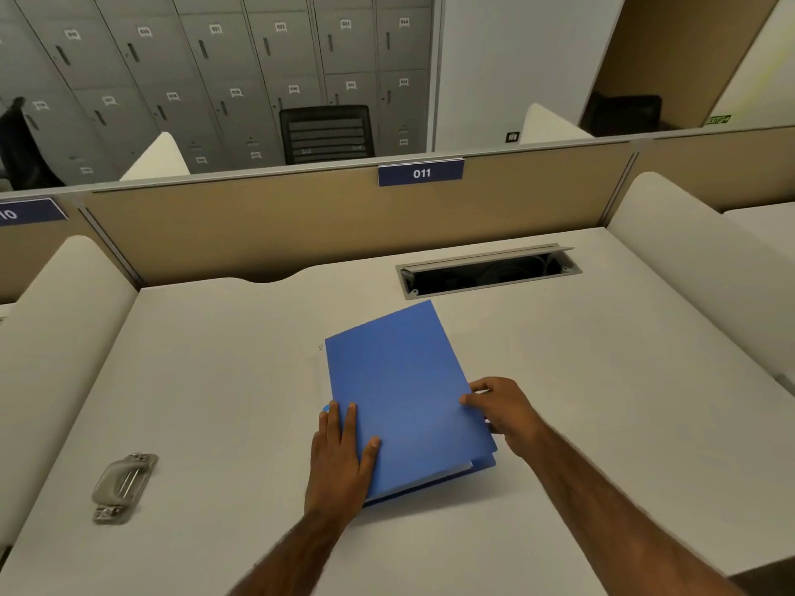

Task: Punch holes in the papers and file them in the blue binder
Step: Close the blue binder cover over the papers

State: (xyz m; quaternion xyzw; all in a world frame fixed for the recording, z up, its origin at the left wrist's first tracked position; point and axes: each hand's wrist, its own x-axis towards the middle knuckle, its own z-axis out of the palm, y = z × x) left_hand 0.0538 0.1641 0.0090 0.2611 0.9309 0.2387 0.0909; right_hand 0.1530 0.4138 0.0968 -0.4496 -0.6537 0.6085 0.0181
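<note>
The blue binder point(400, 389) lies closed on the white desk point(215, 380), slightly turned, with white paper edges showing at its near right corner. My left hand point(340, 453) rests flat on the binder's near left edge, fingers straight on the cover. My right hand point(503, 410) holds the right edge, thumb on top of the cover and fingers curled under it. A metal hole punch point(122, 486) sits on the desk at the near left, apart from both hands.
An open cable tray point(488, 271) is set into the desk behind the binder. Tan partition panels point(301, 221) and white rounded side dividers point(64, 320) enclose the desk. Grey lockers and a black chair point(327, 133) stand beyond.
</note>
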